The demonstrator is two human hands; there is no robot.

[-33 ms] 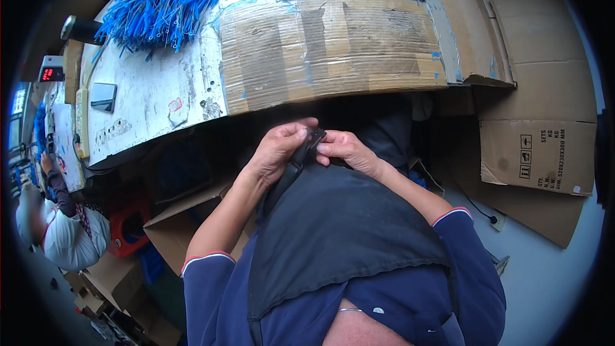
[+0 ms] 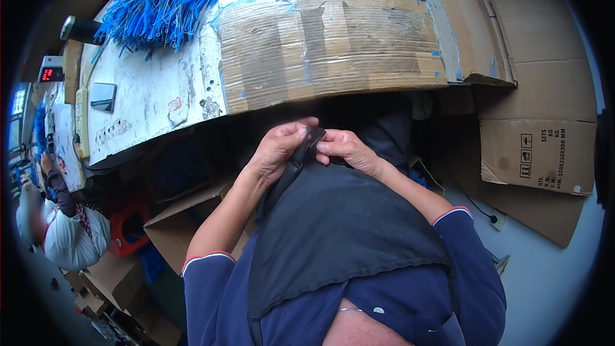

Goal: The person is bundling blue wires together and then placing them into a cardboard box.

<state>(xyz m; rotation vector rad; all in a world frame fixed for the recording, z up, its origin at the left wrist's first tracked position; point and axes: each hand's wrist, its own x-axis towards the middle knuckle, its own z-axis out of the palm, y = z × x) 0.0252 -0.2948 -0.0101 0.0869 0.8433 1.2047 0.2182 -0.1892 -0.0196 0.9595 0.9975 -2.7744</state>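
In front of my waist, just below the table edge, both hands come together on a dark strip of cloth [image 2: 312, 140] that looks like part of the black apron [image 2: 346, 218]. My left hand [image 2: 280, 147] pinches it between thumb and fingers. From the other side, my right hand [image 2: 349, 150] grips it with bent fingers, close to the left fingertips. A small dark piece shows between the hands, too blurred to tell whether it is a buckle or a fold. The apron lies spread over my lap and belly.
A heap of blue wire-like pieces [image 2: 157, 13] lies on the worn white table [image 2: 147, 90], near a phone [image 2: 103, 97]. Flattened cardboard [image 2: 333, 45] covers the front edge. A carton [image 2: 535, 154] stands at right, a red stool [image 2: 128, 227] at left, beside another person [image 2: 70, 237].
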